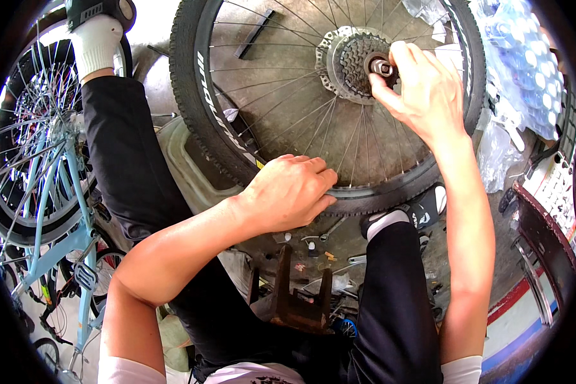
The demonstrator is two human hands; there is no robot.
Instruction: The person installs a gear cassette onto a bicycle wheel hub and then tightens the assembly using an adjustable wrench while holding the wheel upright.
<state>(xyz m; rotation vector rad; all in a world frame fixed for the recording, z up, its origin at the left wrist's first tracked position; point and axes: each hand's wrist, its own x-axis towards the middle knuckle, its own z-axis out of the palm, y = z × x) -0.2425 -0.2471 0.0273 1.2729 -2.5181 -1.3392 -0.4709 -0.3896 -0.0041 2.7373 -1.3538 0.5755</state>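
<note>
A bicycle wheel (192, 128) with a black knobby tyre lies in front of me, tilted, its hub side facing up. My left hand (287, 193) is closed over the rim and tyre at the near edge, fingers curled inward. At the hub, a dark sprocket cassette (358, 61) sits over a perforated brake disc (325, 75). From its centre a silvery axle end fitting (382, 68) sticks up. The thumb and fingers of my right hand (429, 96) pinch around this fitting; part of the cassette is hidden behind them.
A light-blue bicycle frame (57, 246) and more wheels crowd the left side. Below the wheel stands a wooden stool (294, 307), with small parts and a wrench (357, 259) scattered nearby. A black bar (255, 33) lies beyond the spokes. Clear plastic wrapping (521, 70) is piled at right.
</note>
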